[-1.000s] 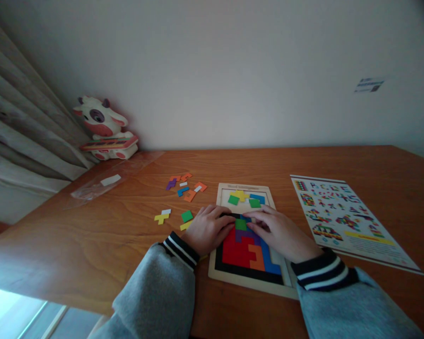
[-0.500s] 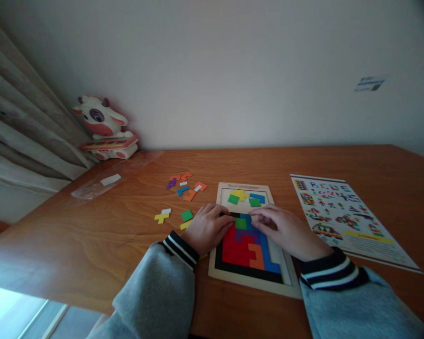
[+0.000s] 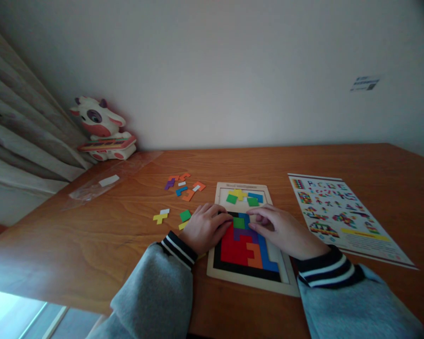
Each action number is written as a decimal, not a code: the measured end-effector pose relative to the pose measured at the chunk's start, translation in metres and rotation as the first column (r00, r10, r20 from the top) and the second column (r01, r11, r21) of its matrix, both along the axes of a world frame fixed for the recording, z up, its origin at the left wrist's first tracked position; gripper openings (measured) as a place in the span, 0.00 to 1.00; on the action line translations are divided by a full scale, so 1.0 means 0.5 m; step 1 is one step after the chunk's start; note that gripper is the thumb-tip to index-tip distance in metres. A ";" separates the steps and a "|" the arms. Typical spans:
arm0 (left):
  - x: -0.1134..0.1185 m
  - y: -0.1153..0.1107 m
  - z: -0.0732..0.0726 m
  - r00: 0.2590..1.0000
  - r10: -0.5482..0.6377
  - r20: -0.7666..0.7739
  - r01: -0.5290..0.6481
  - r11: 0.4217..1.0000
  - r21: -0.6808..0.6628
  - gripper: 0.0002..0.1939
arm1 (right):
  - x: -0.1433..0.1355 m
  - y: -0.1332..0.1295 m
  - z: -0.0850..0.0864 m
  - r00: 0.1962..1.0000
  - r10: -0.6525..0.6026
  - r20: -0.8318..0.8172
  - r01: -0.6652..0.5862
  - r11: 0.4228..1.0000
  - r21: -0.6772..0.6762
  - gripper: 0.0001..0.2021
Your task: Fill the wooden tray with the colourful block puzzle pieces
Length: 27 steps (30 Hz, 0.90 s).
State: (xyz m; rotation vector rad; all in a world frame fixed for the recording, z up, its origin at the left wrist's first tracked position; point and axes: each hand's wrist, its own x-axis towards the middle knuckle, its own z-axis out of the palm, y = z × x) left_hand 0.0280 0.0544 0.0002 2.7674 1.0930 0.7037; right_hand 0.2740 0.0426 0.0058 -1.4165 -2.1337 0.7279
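Note:
A light wooden puzzle board (image 3: 253, 284) with a black inner tray lies in front of me. Red pieces (image 3: 232, 249), a purple piece (image 3: 245, 234), a green piece (image 3: 238, 222), an orange piece (image 3: 255, 256) and blue pieces (image 3: 265, 254) sit in the tray. My left hand (image 3: 207, 228) rests over the tray's left edge, its fingers bent and its thumb and forefinger close together; anything between them is hidden. On the other side, my right hand (image 3: 279, 229) is curved, thumb and forefinger apart beside the upper blue piece (image 3: 246, 220). No piece shows between those fingertips.
Loose pieces lie left of the board, including a yellow piece (image 3: 160, 218) and a green piece (image 3: 185, 215); a yellow piece (image 3: 238, 194) lies in its upper section. A printed sheet (image 3: 346, 212) is at right. Clear plastic (image 3: 92, 188) and a cow toy (image 3: 106, 129) stand left.
My right thumb and forefinger have shifted slightly, and a pale spot seen between them earlier no longer shows. My left hand stays almost still. The whole view has shifted a little.

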 end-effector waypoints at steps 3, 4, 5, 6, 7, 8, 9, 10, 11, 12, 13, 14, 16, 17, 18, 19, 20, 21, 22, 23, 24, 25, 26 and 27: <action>-0.008 0.004 0.004 0.999 0.034 0.042 -0.034 0.999 -0.004 0.12 | 0.017 0.002 0.001 0.999 -0.035 0.020 0.034 0.998 0.050 0.13; -0.013 0.006 0.004 0.998 0.044 0.054 -0.043 0.999 -0.006 0.12 | 0.026 0.004 0.000 0.997 -0.066 0.041 0.062 0.995 0.075 0.14; -0.018 0.008 0.003 0.997 0.050 0.063 -0.049 0.999 -0.006 0.12 | 0.035 0.006 -0.001 0.993 -0.098 0.069 0.091 0.990 0.105 0.15; -0.023 0.011 0.001 0.996 0.054 0.070 -0.054 0.999 -0.005 0.12 | 0.044 0.008 -0.004 0.987 -0.129 0.099 0.114 0.984 0.140 0.15; -0.029 0.014 -0.001 0.996 0.057 0.074 -0.057 0.998 -0.005 0.12 | 0.052 0.009 -0.008 0.980 -0.153 0.126 0.130 0.976 0.177 0.16; -0.034 0.016 -0.004 0.995 0.058 0.075 -0.058 0.998 -0.008 0.13 | 0.059 0.011 -0.013 0.974 -0.171 0.148 0.137 0.967 0.213 0.16; -0.039 0.018 -0.007 0.996 0.056 0.074 -0.055 0.998 -0.011 0.14 | 0.065 0.012 -0.018 0.969 -0.185 0.163 0.141 0.959 0.246 0.17; -0.044 0.019 -0.010 0.996 0.050 0.073 -0.049 0.999 -0.016 0.15 | 0.068 0.013 -0.024 0.965 -0.194 0.176 0.142 0.952 0.270 0.18; -0.048 0.020 -0.012 0.997 0.042 0.071 -0.041 0.999 -0.022 0.16 | 0.070 0.014 -0.030 0.963 -0.195 0.187 0.138 0.950 0.280 0.19; -0.052 0.020 -0.014 0.997 0.034 0.068 -0.032 0.999 -0.031 0.16 | 0.070 0.013 -0.034 0.962 -0.190 0.198 0.131 0.952 0.276 0.21; -0.054 0.020 -0.014 0.998 0.026 0.065 -0.023 0.999 -0.038 0.17 | 0.069 0.013 -0.038 0.961 -0.182 0.211 0.124 0.957 0.262 0.22; -0.056 0.019 -0.014 0.998 0.020 0.062 -0.018 0.999 -0.045 0.17 | 0.067 0.012 -0.040 0.959 -0.174 0.222 0.118 0.963 0.244 0.23; -0.058 0.017 -0.013 0.998 0.014 0.055 -0.011 0.998 -0.056 0.17 | 0.062 0.010 -0.038 0.959 -0.158 0.237 0.107 0.971 0.211 0.23; -0.059 0.016 -0.011 0.999 0.012 0.051 -0.009 0.998 -0.056 0.17 | 0.060 0.009 -0.035 0.959 -0.151 0.242 0.103 0.975 0.198 0.23; -0.060 0.016 -0.009 0.999 0.013 0.047 -0.010 0.998 -0.054 0.16 | 0.058 0.007 -0.030 0.959 -0.144 0.245 0.099 0.977 0.187 0.23; -0.061 0.015 -0.007 0.999 0.019 0.043 -0.017 0.999 -0.049 0.16 | 0.056 0.004 -0.024 0.959 -0.137 0.249 0.094 0.980 0.176 0.23; -0.063 0.014 -0.005 0.999 0.028 0.037 -0.027 0.999 -0.043 0.15 | 0.055 0.002 -0.018 0.958 -0.131 0.254 0.090 0.982 0.164 0.23; -0.065 0.012 -0.002 0.999 0.040 0.028 -0.039 0.999 -0.036 0.14 | 0.054 -0.001 -0.011 0.958 -0.125 0.259 0.087 0.984 0.153 0.22; -0.068 0.011 0.000 0.998 0.053 0.018 -0.052 0.998 -0.027 0.14 | 0.054 -0.005 -0.006 0.957 -0.121 0.264 0.085 0.986 0.143 0.21; -0.071 0.009 0.002 0.998 0.063 0.007 -0.063 0.998 -0.014 0.13 | 0.053 -0.008 0.000 0.956 -0.116 0.268 0.082 0.988 0.132 0.21; -0.074 0.007 0.005 0.998 0.068 -0.001 -0.068 0.998 0.001 0.12 | 0.053 -0.012 0.004 0.957 -0.110 0.269 0.080 0.989 0.121 0.20; -0.078 0.005 0.007 0.998 0.070 -0.005 -0.070 0.997 0.018 0.12 | 0.053 -0.014 0.008 0.958 -0.103 0.268 0.076 0.991 0.112 0.20; -0.082 0.003 0.008 0.997 0.072 -0.005 -0.072 0.997 0.034 0.12 | 0.052 -0.016 0.011 0.960 -0.098 0.261 0.072 0.992 0.107 0.19; -0.086 0.002 0.009 0.997 0.075 -0.002 -0.075 0.996 0.048 0.12 | 0.052 -0.017 0.012 0.963 -0.096 0.251 0.070 0.991 0.111 0.19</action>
